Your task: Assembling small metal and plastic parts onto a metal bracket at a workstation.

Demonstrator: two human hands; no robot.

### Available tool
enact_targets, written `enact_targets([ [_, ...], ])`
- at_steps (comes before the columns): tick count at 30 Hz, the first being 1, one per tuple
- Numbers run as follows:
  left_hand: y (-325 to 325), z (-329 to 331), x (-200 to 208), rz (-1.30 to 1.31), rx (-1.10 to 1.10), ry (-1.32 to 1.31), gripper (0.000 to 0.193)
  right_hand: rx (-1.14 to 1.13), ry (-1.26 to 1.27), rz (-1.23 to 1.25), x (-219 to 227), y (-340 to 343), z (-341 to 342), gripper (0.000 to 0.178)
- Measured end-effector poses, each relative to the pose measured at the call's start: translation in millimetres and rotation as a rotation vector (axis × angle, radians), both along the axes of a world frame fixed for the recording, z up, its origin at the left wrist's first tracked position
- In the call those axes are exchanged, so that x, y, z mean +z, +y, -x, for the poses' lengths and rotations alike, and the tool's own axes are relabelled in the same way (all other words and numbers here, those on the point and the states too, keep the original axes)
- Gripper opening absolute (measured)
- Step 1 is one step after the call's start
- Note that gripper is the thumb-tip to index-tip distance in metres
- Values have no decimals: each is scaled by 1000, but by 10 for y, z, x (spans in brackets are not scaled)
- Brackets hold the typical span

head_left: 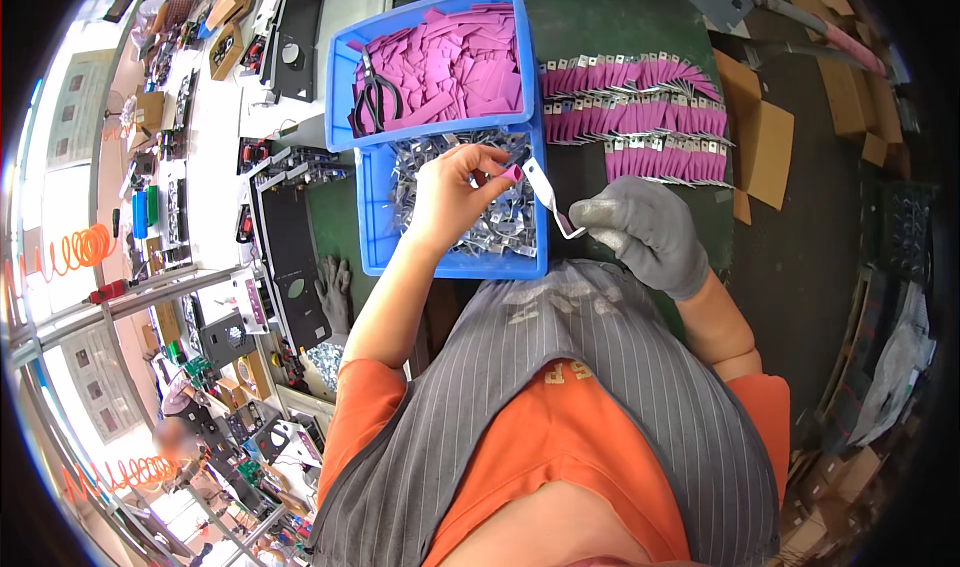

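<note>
My bare left hand (450, 195) pinches a short purple sleeve (513, 173) between thumb and fingers, above the lower blue bin (368, 237). My right hand (648, 232), in a grey glove, grips the lower end of a bent, shiny metal bracket (543, 189). The bracket's flat upper end, which has a hole, points toward the sleeve. A small gap seems to lie between the two. Beneath my left hand, the lower bin holds many loose metal brackets (500, 229). The upper blue bin (340, 87) is full of flat purple sleeves (450, 62).
Black-handled cutters (375, 102) lie on the sleeves. To the right, three rows of sleeved brackets (640, 117) spread across the green table (590, 27). Cardboard (765, 142) stands past its right edge. A grey glove (335, 295) shows at left, beside black metal panels (295, 267).
</note>
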State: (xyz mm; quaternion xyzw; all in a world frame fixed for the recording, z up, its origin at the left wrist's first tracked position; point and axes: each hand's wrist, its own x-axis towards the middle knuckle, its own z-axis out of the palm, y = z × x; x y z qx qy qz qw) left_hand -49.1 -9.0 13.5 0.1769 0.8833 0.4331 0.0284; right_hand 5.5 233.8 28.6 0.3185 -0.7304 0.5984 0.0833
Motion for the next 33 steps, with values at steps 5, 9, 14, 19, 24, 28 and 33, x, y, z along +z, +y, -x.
enact_targets([
  [5,29,-48,-2,-18,-12,-120,12,58,117,-179,28,14,28,19],
  [9,58,-76,97,80,-135,-87,21,175,25,-91,2,91,62,28],
  [14,17,-83,49,87,-430,108,29,260,-527,167,-155,136,118,24],
  [19,54,-114,77,95,-525,86,22,201,-560,44,-291,-10,159,26],
  [24,91,-177,52,147,-530,97,17,129,-556,-6,-465,-88,137,25],
  [28,140,-264,12,269,-532,111,21,34,-437,-89,-557,-94,104,22],
  [33,73,-263,-103,116,-63,70,36,-239,-290,-268,-869,50,26,17],
])
